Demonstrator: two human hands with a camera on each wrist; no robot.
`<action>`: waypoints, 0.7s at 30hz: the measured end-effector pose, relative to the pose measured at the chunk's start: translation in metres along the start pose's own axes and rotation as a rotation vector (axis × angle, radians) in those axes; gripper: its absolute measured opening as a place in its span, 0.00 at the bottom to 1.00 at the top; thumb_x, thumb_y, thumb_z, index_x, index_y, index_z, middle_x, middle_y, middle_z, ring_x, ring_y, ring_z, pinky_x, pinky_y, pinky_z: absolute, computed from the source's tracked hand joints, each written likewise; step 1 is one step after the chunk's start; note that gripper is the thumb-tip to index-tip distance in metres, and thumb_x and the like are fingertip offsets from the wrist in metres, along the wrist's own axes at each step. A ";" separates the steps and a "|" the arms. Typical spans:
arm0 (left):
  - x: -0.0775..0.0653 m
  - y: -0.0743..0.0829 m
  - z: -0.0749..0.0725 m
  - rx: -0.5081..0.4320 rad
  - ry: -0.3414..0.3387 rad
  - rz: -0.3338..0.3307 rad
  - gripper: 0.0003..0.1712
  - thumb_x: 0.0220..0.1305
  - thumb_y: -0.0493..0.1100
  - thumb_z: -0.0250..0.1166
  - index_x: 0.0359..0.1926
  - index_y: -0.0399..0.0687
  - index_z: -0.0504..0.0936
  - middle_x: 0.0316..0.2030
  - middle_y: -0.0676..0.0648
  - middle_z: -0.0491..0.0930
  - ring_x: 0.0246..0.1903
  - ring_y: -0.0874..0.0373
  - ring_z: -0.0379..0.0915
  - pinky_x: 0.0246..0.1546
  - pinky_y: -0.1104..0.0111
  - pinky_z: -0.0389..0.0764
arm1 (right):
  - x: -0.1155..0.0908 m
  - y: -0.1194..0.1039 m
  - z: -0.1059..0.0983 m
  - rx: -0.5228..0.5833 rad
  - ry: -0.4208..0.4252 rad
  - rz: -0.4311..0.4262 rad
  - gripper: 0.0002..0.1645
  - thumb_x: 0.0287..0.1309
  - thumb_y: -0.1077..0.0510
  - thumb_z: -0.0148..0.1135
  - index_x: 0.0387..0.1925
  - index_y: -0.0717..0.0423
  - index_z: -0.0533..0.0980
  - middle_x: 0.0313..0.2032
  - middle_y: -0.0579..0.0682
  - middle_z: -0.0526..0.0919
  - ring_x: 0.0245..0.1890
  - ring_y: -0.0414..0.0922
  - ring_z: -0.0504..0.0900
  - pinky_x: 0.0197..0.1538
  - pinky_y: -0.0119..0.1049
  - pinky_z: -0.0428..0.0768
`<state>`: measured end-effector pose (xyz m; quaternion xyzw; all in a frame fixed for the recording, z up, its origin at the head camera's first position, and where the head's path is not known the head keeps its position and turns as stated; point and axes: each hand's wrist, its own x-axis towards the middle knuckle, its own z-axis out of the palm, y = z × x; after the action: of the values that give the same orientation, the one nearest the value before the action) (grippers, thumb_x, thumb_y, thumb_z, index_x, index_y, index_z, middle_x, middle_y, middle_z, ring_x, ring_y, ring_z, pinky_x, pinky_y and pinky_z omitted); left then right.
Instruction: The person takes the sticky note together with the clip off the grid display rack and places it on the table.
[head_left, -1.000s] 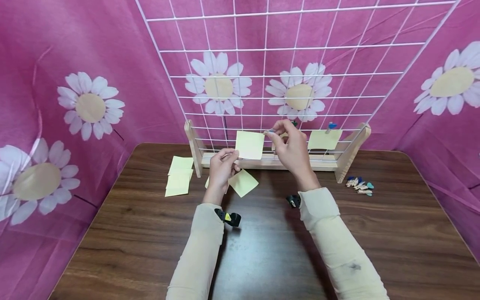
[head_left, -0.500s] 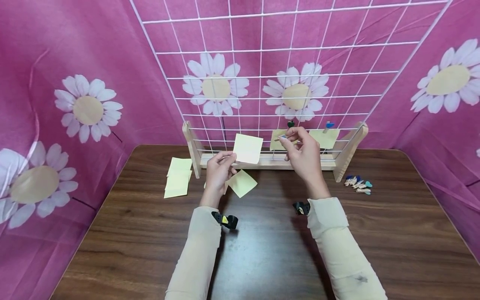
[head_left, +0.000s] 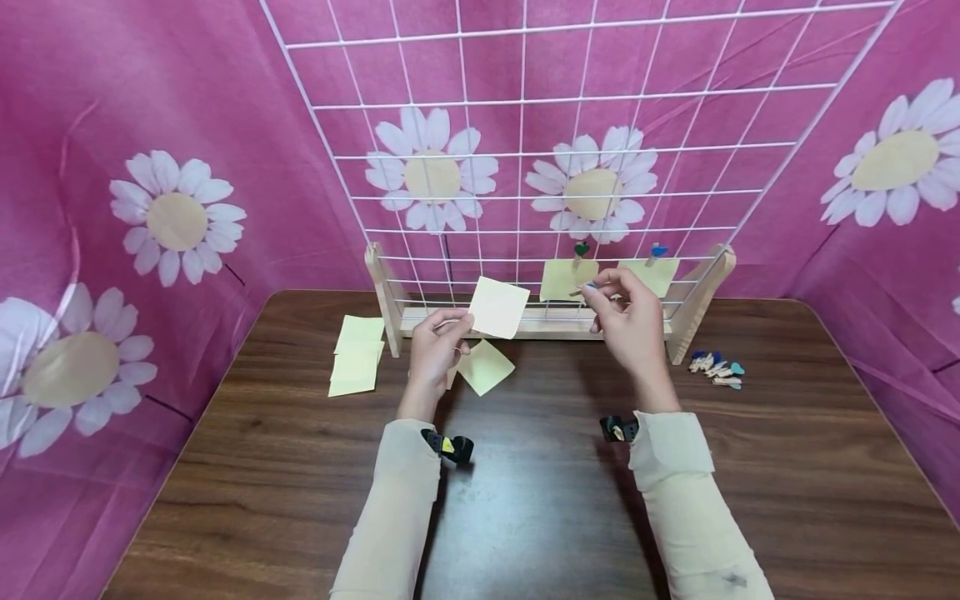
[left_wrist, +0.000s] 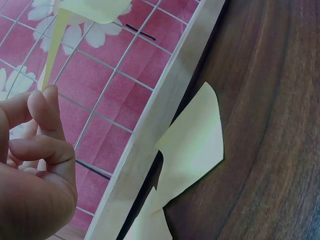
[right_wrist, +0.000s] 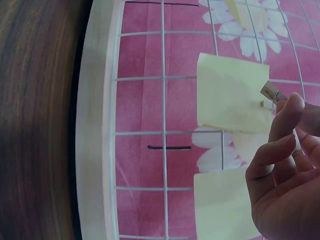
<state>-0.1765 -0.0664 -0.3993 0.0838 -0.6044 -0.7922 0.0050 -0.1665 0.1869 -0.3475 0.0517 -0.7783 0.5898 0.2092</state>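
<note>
My left hand [head_left: 437,350] pinches a yellow sticky note [head_left: 498,307] by its left edge, tilted in front of the white wire grid [head_left: 492,197]. In the left wrist view that note [left_wrist: 56,42] shows nearly edge-on above the thumb and fingertip. Between thumb and fingers, my right hand [head_left: 628,321] holds a small wooden clothespin [right_wrist: 270,92] with a blue end. Behind it, a sticky note [head_left: 558,279] hangs on the grid under a clothespin with a dark green heart [head_left: 581,248]. Farther right hangs another note [head_left: 657,277] with a blue heart clothespin [head_left: 658,251].
Wooden feet [head_left: 701,302] and a crossbar [head_left: 517,331] support the grid on the brown table [head_left: 525,500]. Loose notes [head_left: 356,367] lie at the left, and another note [head_left: 486,367] lies beside my left hand. Several heart clothespins [head_left: 717,369] are piled at the right.
My right hand has drawn away to the right and down with the clothespin, uncovering the green-heart note. The note in my left hand has lowered slightly and tilted; it is now apart from the clothespin.
</note>
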 end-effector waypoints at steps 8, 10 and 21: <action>-0.001 -0.001 -0.002 -0.020 -0.021 -0.001 0.04 0.64 0.33 0.70 0.38 0.40 0.83 0.22 0.51 0.83 0.12 0.66 0.67 0.12 0.79 0.57 | -0.005 0.008 -0.009 -0.007 0.008 0.038 0.11 0.64 0.65 0.68 0.43 0.70 0.77 0.30 0.55 0.80 0.12 0.36 0.74 0.18 0.25 0.73; -0.001 -0.001 -0.002 -0.025 -0.027 -0.001 0.03 0.63 0.32 0.70 0.36 0.40 0.83 0.21 0.50 0.83 0.12 0.66 0.66 0.12 0.79 0.57 | -0.007 0.009 -0.011 -0.006 0.002 0.052 0.12 0.65 0.64 0.68 0.43 0.70 0.77 0.30 0.53 0.80 0.12 0.36 0.75 0.18 0.25 0.73; -0.001 -0.008 0.000 -0.021 -0.024 -0.015 0.05 0.63 0.32 0.71 0.31 0.42 0.84 0.25 0.42 0.85 0.11 0.65 0.67 0.12 0.79 0.59 | -0.012 0.020 -0.024 0.000 0.024 0.053 0.12 0.64 0.66 0.67 0.44 0.72 0.78 0.26 0.47 0.78 0.12 0.35 0.75 0.18 0.27 0.75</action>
<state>-0.1751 -0.0644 -0.4066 0.0787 -0.5955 -0.7994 -0.0077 -0.1553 0.2136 -0.3644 0.0241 -0.7769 0.5956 0.2027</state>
